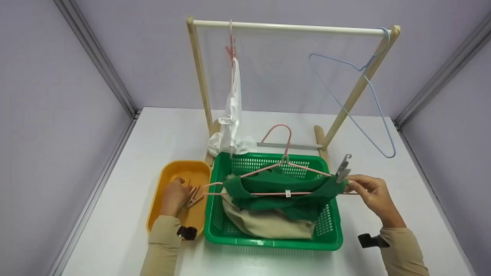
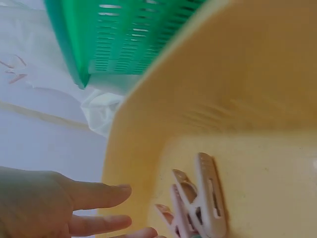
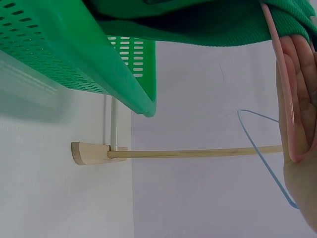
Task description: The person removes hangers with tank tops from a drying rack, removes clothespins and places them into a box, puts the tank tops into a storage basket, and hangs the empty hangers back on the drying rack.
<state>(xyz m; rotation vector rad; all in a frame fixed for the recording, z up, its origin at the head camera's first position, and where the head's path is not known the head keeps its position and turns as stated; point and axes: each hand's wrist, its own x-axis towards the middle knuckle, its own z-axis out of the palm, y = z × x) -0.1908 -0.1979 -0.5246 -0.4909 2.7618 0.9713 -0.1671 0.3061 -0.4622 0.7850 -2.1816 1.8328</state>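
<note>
My left hand [image 1: 174, 197] reaches into a yellow tray [image 1: 153, 214], its fingers extended beside several pinkish clothespins [image 2: 210, 198]. No pin is seen gripped in it. At the right, my right hand [image 1: 374, 195] holds the end of a pink hanger [image 1: 287, 149], with thumb and fingers at the edge of a green garment [image 1: 268, 182]. The garment hangs on the hanger over a green basket [image 1: 268, 242]. A grey clothespin [image 1: 342, 172] is clipped at the garment's right end. In the right wrist view the hanger's end [image 3: 290, 119] crosses the palm.
A wooden rack [image 1: 201, 76] with a white bar [image 1: 291, 27] stands behind the basket. White clothing [image 1: 234, 107] hangs at its left, a bare blue hanger [image 1: 378, 103] at its right. Beige cloth [image 1: 264, 224] lies in the basket. Grey-purple walls enclose the table.
</note>
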